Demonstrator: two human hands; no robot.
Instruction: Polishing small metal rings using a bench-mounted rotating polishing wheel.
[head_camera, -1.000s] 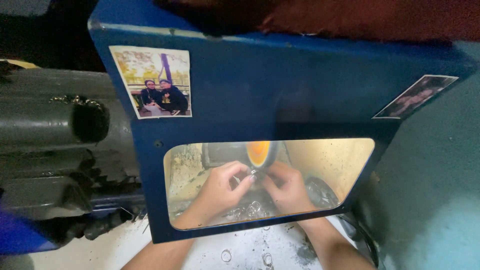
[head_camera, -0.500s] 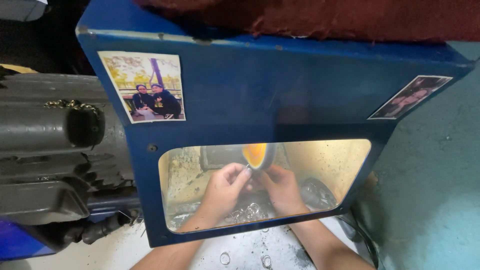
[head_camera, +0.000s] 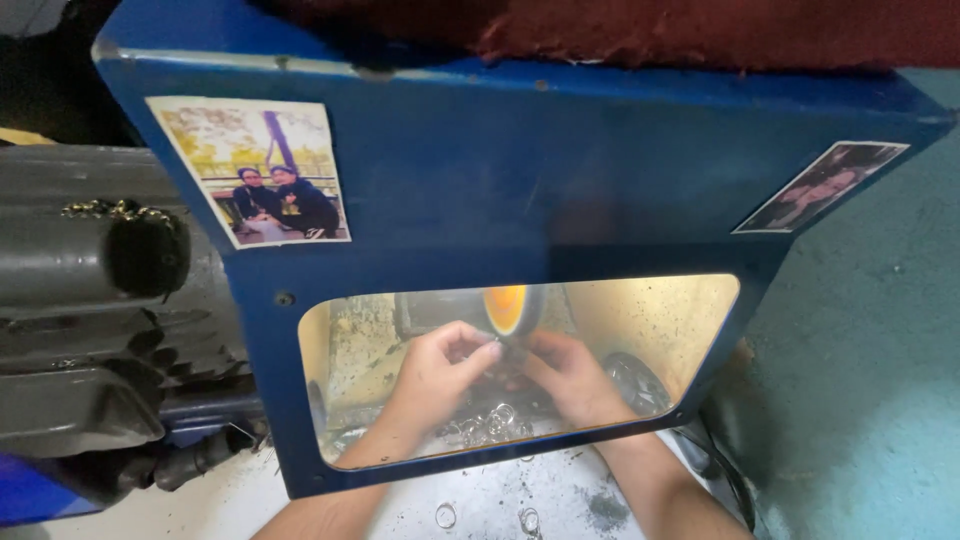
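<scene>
Both my hands reach under a blue metal hood (head_camera: 520, 180) and show through its clear window (head_camera: 660, 330). My left hand (head_camera: 435, 375) and my right hand (head_camera: 570, 375) meet fingertip to fingertip just below an orange polishing wheel (head_camera: 505, 308). They pinch a small item against the wheel; it is too small and hidden to identify. Several small metal rings (head_camera: 490, 422) lie on the floor of the hood below my hands.
A grey motor housing (head_camera: 90, 300) sits at the left with a small chain (head_camera: 105, 208) on it. Two photo stickers (head_camera: 262, 170) are stuck on the hood. Loose rings (head_camera: 445, 515) lie on the white surface in front. A teal wall (head_camera: 880, 380) is at the right.
The view has shifted slightly; my hands stay together at the wheel, with only small finger movements.
</scene>
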